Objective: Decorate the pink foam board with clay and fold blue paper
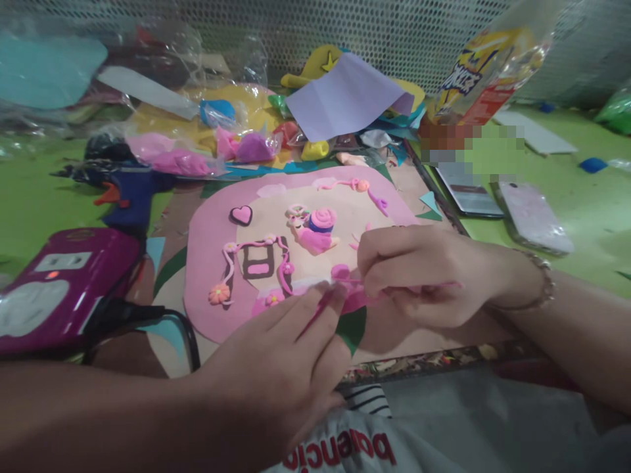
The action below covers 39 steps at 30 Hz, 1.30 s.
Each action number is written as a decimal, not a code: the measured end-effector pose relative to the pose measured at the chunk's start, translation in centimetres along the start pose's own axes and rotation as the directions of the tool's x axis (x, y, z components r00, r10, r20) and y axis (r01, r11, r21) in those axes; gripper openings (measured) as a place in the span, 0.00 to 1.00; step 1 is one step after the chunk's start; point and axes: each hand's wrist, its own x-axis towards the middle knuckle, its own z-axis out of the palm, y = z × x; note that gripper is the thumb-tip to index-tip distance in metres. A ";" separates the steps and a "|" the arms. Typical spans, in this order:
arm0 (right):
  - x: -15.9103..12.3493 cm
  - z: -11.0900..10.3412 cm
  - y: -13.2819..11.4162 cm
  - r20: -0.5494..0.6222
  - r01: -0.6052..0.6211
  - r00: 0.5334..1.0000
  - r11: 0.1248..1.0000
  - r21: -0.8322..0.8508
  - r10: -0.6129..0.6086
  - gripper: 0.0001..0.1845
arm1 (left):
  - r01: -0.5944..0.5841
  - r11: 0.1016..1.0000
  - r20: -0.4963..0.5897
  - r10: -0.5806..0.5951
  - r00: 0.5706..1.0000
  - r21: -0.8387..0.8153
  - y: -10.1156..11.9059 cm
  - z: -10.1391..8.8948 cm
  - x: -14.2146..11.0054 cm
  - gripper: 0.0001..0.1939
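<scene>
A pink foam board [211,243] with a cream centre lies in front of me, carrying clay shapes: a pink snail [315,230], a heart [241,214], a brown window frame [257,261] and small flowers. My left hand [280,368] rests at the board's near edge, its fingers pressed on a thin pink stick [315,315]. My right hand [419,272] is curled just to the right, its fingertips pinching a small pink clay piece [341,272] at the board's lower edge. A bracelet [545,279] circles my right wrist.
A blue glue gun [123,187] and a magenta power strip [64,282] with a black cable sit at left. Bagged clay lumps [182,161], a lilac paper sheet [345,95] and foam scraps crowd the back. Two phones [535,217] lie right on the green table.
</scene>
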 end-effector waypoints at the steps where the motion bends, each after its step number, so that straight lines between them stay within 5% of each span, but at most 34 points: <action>1: -0.1 0.0 0.0 0.005 0.009 1.000 1.000 -0.011 -0.009 0.10 | -0.001 1.000 -0.001 0.001 1.000 0.005 0.0 0.0 0.0 0.21; 8: -0.1 0.0 0.2 0.013 0.024 1.000 0.999 -0.023 -0.024 0.09 | -0.011 1.000 -0.002 0.011 1.000 0.006 0.1 0.1 0.2 0.22; 15: 0.0 -0.4 1.1 -0.028 -0.062 0.997 0.970 0.235 0.071 0.09 | -0.016 1.000 -0.024 0.016 1.000 0.022 -0.2 -0.1 0.3 0.22; 19: 0.1 -0.5 1.3 -0.077 -0.152 0.975 0.875 0.460 0.210 0.09 | -0.003 1.000 -0.015 0.003 1.000 -0.002 -0.1 0.0 0.1 0.20; 24: 0.3 0.0 0.7 -0.069 -0.304 0.890 0.699 0.647 0.450 0.06 | 0.011 1.000 -0.010 -0.011 1.000 0.005 0.2 -0.1 0.1 0.17; 32: 0.3 0.5 -0.1 -0.188 -0.184 0.952 0.941 0.284 0.243 0.09 | 0.044 0.998 -0.040 -0.042 0.998 0.034 0.3 -0.9 0.3 0.13; 39: 0.5 0.9 -0.4 -0.223 -0.211 0.938 0.948 0.237 0.264 0.12 | 0.075 0.997 0.018 -0.075 0.997 0.000 0.3 -0.7 0.3 0.19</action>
